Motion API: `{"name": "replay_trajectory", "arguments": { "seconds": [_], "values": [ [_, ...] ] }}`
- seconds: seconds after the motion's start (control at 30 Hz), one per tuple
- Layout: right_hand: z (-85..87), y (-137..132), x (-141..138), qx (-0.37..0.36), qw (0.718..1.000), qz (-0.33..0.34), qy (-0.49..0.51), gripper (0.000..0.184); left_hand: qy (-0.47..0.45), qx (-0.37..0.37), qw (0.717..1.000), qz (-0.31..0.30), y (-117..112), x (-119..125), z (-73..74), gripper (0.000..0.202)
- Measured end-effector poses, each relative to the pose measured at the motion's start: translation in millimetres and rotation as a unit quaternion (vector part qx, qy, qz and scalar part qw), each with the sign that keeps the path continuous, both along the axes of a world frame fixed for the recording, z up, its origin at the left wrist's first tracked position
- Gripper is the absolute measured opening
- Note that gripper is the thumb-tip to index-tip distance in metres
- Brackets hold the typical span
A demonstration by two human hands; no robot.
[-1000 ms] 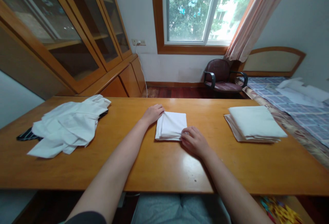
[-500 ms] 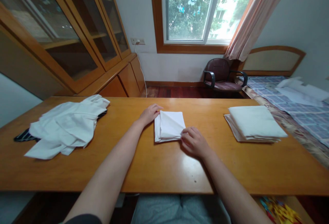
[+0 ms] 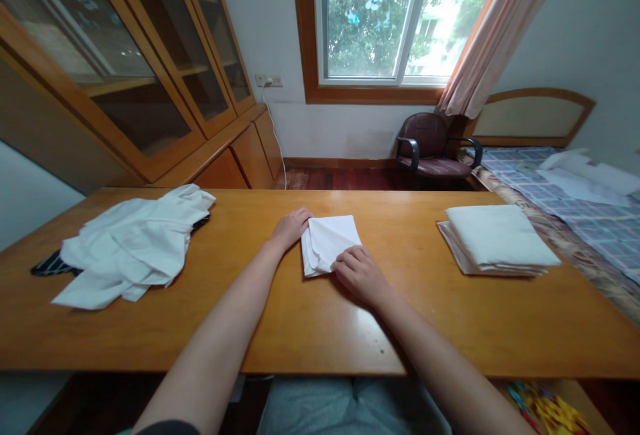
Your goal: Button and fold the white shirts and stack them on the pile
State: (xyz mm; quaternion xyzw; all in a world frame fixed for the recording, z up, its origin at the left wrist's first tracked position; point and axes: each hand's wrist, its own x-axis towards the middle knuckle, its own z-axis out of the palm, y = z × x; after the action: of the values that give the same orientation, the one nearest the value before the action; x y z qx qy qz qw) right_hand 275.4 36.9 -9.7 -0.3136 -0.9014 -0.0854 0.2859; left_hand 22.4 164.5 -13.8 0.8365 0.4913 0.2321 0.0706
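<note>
A folded white cloth (image 3: 333, 232) lies on the wooden table in front of me, its upper layer slightly creased. At the cloth's far left corner rests my left hand (image 3: 291, 230), fingers stretched out along the edge and touching it. My right hand (image 3: 361, 274) is closed on the near right edge, its curled fingers pinching the fabric; the fingertips are partly hidden. To the right sits a stack of folded white cloths (image 3: 503, 238). A loose heap of white cloth (image 3: 135, 242) spreads on the left, with dark striped fabric (image 3: 53, 264) showing beneath it.
The wooden table (image 3: 220, 328) spans the view, its near edge by my lap. Below its right side, an open drawer holds yellow and colourful items (image 3: 547, 412). Beyond stand a glass-door cabinet (image 3: 200, 122), an office chair (image 3: 433, 145) and a bed (image 3: 565, 188).
My right hand has moved left along the near edge of the folded cloth. The cloth has turned slightly, and my left hand has shifted a little towards me.
</note>
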Motion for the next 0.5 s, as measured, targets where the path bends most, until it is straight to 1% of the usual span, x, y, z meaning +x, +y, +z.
{"name": "replay_trajectory", "arguments": {
  "seconds": [0.07,0.13,0.2,0.27,0.33,0.4,0.5],
  "values": [
    [-1.5,4.5,4.7,0.003,1.0,-0.003,-0.021,0.01,0.004,0.007,1.0,0.029,-5.6,-1.2,-1.0,0.017],
    [-2.2,10.3,13.4,0.0,0.999,-0.019,-0.036,0.01,0.014,0.014,0.997,0.075,-12.1,-1.8,-0.9,0.016],
    [-2.3,16.8,23.6,-0.007,0.998,-0.051,-0.041,0.01,0.031,0.017,0.991,0.128,-19.4,-1.2,-0.3,0.014],
    [-1.6,22.2,32.4,-0.017,0.994,-0.098,-0.033,0.01,0.051,0.015,0.985,0.163,-27.5,0.4,0.1,0.013],
    [0.1,24.6,37.3,-0.033,0.989,-0.145,-0.011,0.011,0.067,0.016,0.983,0.168,-36.3,2.1,-0.3,0.011],
    [2.5,23.0,36.8,-0.059,0.982,-0.177,0.025,0.014,0.074,0.022,0.984,0.159,-45.4,3.2,-1.4,0.009],
    [6.1,15.7,26.4,-0.103,0.971,-0.192,0.1,0.015,0.07,0.029,0.987,0.139,-58.0,3.3,-3.2,0.007]
  ]
}}
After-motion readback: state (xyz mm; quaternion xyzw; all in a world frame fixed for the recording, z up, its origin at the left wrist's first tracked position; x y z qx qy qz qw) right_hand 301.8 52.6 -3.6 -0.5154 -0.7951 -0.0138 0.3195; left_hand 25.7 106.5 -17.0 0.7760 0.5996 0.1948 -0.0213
